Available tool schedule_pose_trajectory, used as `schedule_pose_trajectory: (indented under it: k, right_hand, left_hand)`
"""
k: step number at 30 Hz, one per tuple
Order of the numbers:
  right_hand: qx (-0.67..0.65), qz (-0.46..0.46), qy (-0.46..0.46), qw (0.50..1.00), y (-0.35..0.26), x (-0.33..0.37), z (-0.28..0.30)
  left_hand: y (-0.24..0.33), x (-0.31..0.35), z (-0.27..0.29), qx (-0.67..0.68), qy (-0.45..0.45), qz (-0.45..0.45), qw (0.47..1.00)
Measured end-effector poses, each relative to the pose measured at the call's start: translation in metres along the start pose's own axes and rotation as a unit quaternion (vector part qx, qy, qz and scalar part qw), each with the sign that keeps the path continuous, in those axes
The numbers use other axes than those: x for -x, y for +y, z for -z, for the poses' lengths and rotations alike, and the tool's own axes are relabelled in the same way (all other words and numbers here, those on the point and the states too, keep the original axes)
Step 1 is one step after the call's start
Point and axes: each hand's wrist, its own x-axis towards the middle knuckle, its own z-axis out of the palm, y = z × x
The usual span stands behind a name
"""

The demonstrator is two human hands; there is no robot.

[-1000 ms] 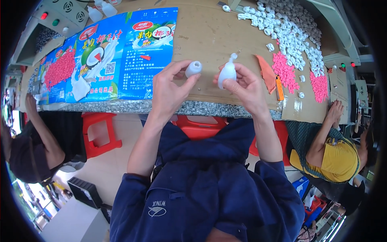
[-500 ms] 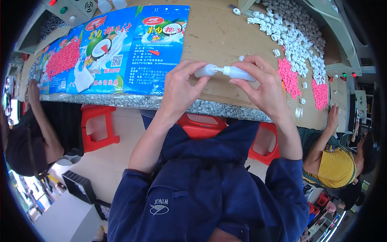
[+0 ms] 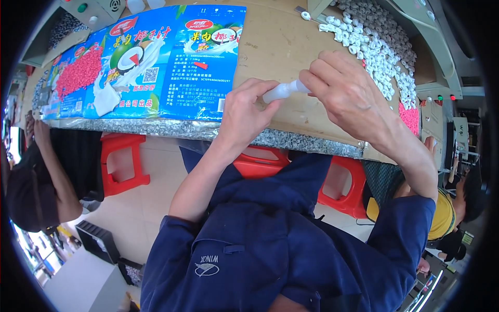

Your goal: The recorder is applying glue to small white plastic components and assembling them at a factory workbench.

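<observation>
My left hand [image 3: 242, 113] pinches a small white plastic bottle [image 3: 275, 93] between thumb and fingers, just above the near part of the table. My right hand [image 3: 351, 101] is closed around a second white plastic piece [image 3: 298, 87], which looks like another small bottle. The two pieces meet end to end in a slanting line between my hands. My right fingers cover most of the second piece, and the joint between them is hard to make out.
Brown cardboard [image 3: 270, 52] covers the table. Blue printed cardboard [image 3: 200, 78] lies left, carrying pink pieces [image 3: 80, 73] and a white lump [image 3: 107, 100]. White fittings [image 3: 358, 39] and pink pieces [image 3: 408, 118] spread at right. Red stools [image 3: 122, 164] stand below; people sit either side.
The two white pieces have come together, where a narrow nozzle showed between them before. My right hand has turned over its piece, its forearm swinging outward. The left hand shifted slightly right.
</observation>
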Motion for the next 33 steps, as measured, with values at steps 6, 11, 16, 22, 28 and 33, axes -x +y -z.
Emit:
schedule_pose_trajectory:
  k: [6, 11, 16, 22, 28, 33]
  right_hand:
    - [-0.007, 0.003, 0.004, 1.0, 0.001, 0.0, -0.002]
    - [0.006, -0.01, 0.013, 1.0, 0.001, -0.004, -0.001]
    - [0.027, -0.004, 0.008, 1.0, 0.003, -0.005, 0.002]
    - [0.019, 0.009, 0.029, 0.999, 0.005, -0.009, 0.0]
    - [0.017, 0.012, 0.039, 0.999, 0.005, -0.01, -0.001]
    - [0.018, 0.009, 0.044, 0.999, 0.004, -0.009, -0.002]
  left_hand:
    - [0.002, -0.001, 0.002, 0.006, -0.001, 0.007, 1.0]
    - [-0.001, 0.0, 0.003, 0.005, 0.005, 0.01, 1.0]
    - [-0.003, -0.002, 0.004, 0.007, 0.011, 0.011, 1.0]
    - [-0.002, -0.002, 0.006, 0.006, 0.014, 0.022, 1.0]
    - [-0.002, -0.003, 0.007, 0.006, 0.02, 0.022, 1.0]
    - [-0.002, -0.003, 0.008, 0.001, 0.026, 0.02, 0.999]
